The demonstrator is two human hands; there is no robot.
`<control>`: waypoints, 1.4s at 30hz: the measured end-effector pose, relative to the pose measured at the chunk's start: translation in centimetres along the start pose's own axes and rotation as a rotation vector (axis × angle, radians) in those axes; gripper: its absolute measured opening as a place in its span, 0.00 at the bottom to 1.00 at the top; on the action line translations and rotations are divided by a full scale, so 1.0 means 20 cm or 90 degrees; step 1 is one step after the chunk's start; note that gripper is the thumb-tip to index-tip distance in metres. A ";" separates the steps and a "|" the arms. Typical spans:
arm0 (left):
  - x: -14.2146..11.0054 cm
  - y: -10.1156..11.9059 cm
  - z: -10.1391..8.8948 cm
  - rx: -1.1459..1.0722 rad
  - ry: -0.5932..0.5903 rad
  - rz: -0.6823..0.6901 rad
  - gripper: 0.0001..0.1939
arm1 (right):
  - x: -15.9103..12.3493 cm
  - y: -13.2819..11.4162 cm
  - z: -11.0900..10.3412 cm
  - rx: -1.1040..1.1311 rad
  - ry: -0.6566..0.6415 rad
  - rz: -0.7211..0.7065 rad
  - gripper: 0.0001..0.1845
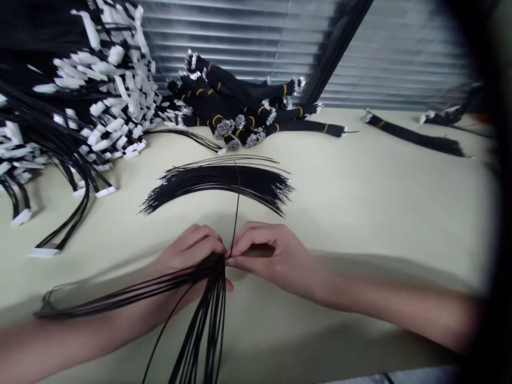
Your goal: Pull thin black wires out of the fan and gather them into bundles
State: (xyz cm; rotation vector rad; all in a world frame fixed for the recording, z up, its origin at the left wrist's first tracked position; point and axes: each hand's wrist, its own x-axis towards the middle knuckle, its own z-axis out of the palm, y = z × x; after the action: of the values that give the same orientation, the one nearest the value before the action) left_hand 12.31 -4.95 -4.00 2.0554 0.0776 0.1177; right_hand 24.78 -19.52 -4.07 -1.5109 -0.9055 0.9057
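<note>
My left hand (192, 253) is closed around a bunch of thin black wires (200, 314) that fan out toward me and to the left. My right hand (272, 256) pinches a single black wire (236, 208) that rises from the meeting point of both hands toward the far side. Both hands touch at the fingertips over the pale table (360, 202). Just beyond them lies a loose curved sheaf of black wires (220, 181) with bare metal ends.
A big heap of black cables with white connectors (80, 90) fills the far left. Bundles of black wires tied with yellow bands (240, 106) lie at the back centre. One more bundle (416, 137) lies at the right. Closed blinds stand behind.
</note>
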 end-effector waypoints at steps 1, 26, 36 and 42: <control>0.00 0.00 0.00 -0.022 -0.016 -0.016 0.04 | 0.00 0.00 0.00 -0.005 0.003 -0.003 0.03; 0.01 -0.02 0.03 0.077 0.077 0.044 0.11 | -0.01 0.01 -0.01 -0.168 -0.011 -0.129 0.03; 0.00 -0.02 0.02 0.070 0.074 0.034 0.13 | -0.01 0.01 -0.01 -0.182 -0.010 -0.109 0.03; 0.00 -0.02 0.01 0.054 0.049 0.021 0.13 | 0.01 0.01 0.00 -0.126 0.016 -0.089 0.02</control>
State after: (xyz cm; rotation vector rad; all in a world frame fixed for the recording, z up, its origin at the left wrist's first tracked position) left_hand 12.34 -4.99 -4.37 2.1379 0.0989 0.2174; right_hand 24.78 -19.41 -4.29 -1.6002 -1.0941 0.7102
